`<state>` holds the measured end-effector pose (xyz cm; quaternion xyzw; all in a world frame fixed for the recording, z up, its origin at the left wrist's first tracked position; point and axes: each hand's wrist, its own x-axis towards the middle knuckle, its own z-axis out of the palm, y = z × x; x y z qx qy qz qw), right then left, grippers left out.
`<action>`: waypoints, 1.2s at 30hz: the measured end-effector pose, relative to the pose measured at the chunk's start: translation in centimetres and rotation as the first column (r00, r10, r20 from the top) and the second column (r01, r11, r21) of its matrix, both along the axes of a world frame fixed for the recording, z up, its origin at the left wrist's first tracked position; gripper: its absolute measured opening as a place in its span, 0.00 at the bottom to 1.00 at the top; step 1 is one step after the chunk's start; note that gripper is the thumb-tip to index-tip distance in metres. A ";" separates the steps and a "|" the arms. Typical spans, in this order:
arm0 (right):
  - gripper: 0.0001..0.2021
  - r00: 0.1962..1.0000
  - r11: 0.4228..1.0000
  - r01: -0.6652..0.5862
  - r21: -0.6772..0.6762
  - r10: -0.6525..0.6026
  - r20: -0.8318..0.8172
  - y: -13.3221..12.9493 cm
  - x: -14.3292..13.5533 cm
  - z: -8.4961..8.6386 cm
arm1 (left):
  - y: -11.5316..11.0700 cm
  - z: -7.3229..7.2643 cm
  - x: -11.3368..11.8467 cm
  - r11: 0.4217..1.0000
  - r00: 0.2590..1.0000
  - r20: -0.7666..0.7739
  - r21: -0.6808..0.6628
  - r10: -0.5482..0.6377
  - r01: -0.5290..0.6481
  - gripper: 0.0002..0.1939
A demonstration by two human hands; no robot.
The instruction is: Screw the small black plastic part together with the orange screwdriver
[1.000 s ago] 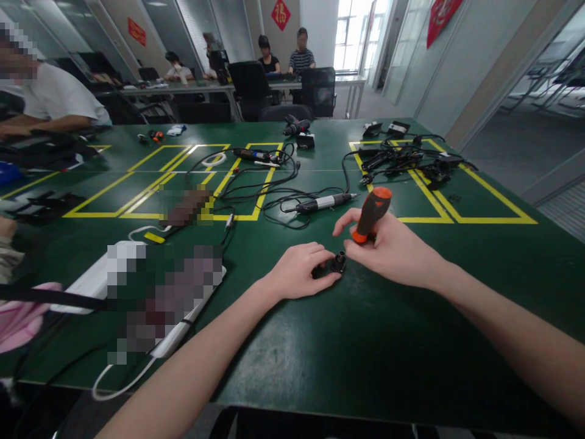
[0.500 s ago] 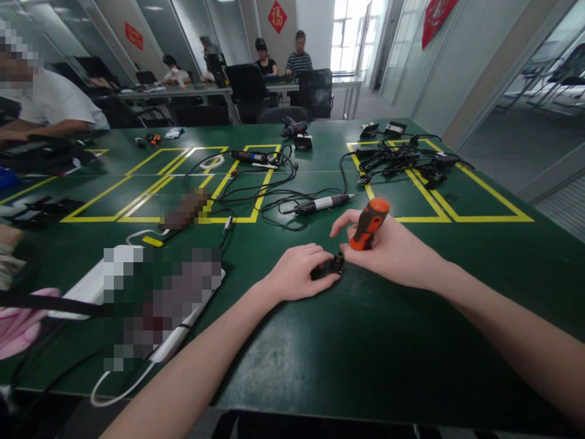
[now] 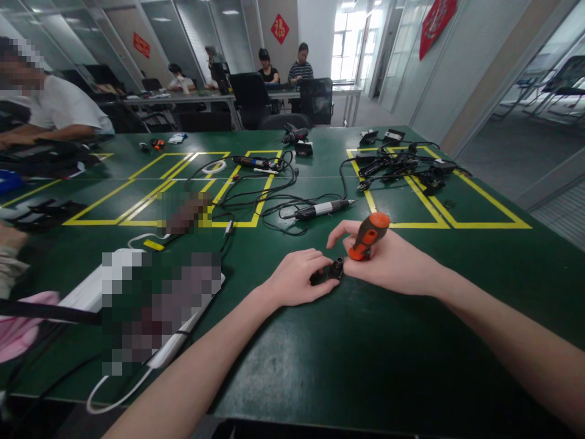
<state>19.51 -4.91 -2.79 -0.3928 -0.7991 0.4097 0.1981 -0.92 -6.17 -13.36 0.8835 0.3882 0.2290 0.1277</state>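
My left hand [image 3: 301, 278] rests on the green table [image 3: 388, 360], its thumb and fingers closed round a small black round part [image 3: 337, 268] with a raised ring on top. Just to the right, my right hand [image 3: 393, 259] grips a screwdriver [image 3: 371, 235] with an orange and dark grey handle. The handle leans with its orange end up and to the right. No shaft or tip can be made out. My right thumb is very near the black part; whether they touch I cannot tell.
Beyond my hands lies a grey and black electric screwdriver [image 3: 324, 209] with cables. Black cabled parts [image 3: 393, 163] are heaped at the back right, and a power drill [image 3: 295, 134] lies at the far edge. White power strips [image 3: 167, 350] lie left. A person in white [image 3: 73, 107] sits far left.
The whole view has shifted slightly, with the scene sitting a little lower now. Both hands keep nearly the same places, the left on the black part and the right on the screwdriver.
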 end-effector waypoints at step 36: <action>0.13 0.998 0.995 0.024 0.092 -0.029 0.056 0.3 0.4 0.1 | 0.1 0.0 0.0 1.000 1.000 -0.012 -0.010 -0.012 0.012 0.13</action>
